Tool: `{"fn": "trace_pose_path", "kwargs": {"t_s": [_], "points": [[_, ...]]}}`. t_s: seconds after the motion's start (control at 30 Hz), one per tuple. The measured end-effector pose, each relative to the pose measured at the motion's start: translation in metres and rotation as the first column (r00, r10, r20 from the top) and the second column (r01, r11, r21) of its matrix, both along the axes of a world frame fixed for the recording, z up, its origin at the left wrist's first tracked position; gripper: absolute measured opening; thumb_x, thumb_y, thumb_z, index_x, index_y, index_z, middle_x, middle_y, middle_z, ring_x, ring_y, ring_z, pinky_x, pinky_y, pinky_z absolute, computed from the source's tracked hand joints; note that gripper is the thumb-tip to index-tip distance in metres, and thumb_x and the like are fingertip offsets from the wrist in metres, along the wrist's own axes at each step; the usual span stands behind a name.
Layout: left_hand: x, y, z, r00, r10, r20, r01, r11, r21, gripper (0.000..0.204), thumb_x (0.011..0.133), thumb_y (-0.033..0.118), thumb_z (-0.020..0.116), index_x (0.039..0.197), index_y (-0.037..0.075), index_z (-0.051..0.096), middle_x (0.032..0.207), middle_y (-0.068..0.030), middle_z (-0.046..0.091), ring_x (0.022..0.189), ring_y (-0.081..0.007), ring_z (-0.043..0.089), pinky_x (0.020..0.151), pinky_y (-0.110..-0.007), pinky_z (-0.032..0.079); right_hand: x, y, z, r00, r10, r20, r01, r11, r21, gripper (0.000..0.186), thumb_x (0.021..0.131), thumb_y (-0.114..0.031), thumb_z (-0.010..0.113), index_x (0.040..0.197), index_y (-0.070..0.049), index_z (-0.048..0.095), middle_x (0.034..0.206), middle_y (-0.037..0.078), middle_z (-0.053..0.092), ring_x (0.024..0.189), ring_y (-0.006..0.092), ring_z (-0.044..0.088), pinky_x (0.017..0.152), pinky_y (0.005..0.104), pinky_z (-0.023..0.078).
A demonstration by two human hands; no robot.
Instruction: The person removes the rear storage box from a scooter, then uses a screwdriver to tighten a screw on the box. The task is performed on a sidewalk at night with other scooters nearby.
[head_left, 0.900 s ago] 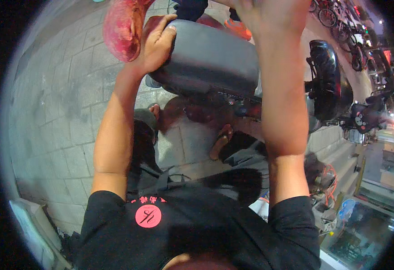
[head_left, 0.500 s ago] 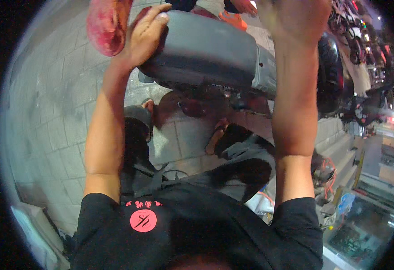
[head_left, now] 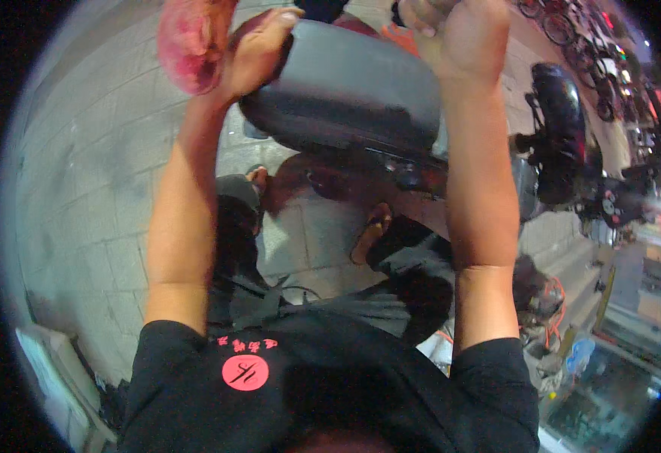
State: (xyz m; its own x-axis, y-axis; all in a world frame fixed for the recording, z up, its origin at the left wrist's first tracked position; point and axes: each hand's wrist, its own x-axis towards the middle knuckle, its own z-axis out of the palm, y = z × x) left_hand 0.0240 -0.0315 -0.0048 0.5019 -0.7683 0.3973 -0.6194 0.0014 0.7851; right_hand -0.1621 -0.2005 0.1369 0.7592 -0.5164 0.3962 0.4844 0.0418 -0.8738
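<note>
A grey padded seat (head_left: 357, 72), apparently a scooter's, lies across in front of me over a dark red body. At its left end is my left hand (head_left: 258, 54), touching the edge. The visible fingers are close together and the rest are hidden, so what they hold cannot be made out. Beside that wrist is a blurred pinkish-red rounded thing (head_left: 194, 47). Above the seat's right end hangs my right hand (head_left: 466, 41), closer to me. Its fingers are curled at the top edge; anything inside them is hidden.
My sandalled feet (head_left: 372, 234) stand on grey paving (head_left: 104, 196) beside the seat. A black tyre-like part (head_left: 560, 124) stands to the right, with several parked two-wheelers (head_left: 594, 60) beyond. Lower right are bags (head_left: 545, 325) and a glass-topped case (head_left: 606, 396). Another person's dark clothing (head_left: 321, 7) shows beyond the seat.
My right hand has drawn left and down, its curled fingers now showing. My left hand and the red thing have shifted slightly right in the picture. The black tyre-like part is less covered.
</note>
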Motion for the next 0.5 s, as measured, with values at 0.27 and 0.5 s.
{"fn": "trace_pose_path", "kwargs": {"t_s": [0.27,0.5], "points": [[-0.022,0.018,0.021,0.989,0.103,-0.107,-0.096,0.993,0.065,0.038,0.114,0.032,0.047,0.13,0.006,0.069,0.091,-0.0126,0.069,0.082,-0.0237,0.067,0.081,-0.043,0.054,-0.017,-0.048,-0.078,0.85,-0.476,-0.225,0.155,0.635,-0.757,0.048,0.109,-0.042,0.067,0.095,0.003,0.075,0.082,0.009,0.07,0.077,0.0198,0.062,0.077,0.0395,0.054],[-0.027,0.009,0.041,0.998,0.013,-0.067,0.001,0.978,0.207,0.034,0.108,0.026,0.053,0.124,0.006,0.075,0.109,-0.0192,0.075,0.107,-0.0308,0.072,0.104,-0.044,0.051,-0.024,-0.04,-0.089,0.59,-0.641,-0.492,-0.04,0.585,-0.81,0.051,0.108,-0.049,0.064,0.103,0.001,0.076,0.08,0.019,0.07,0.08,0.0203,0.067,0.08,0.04,0.054]]}}
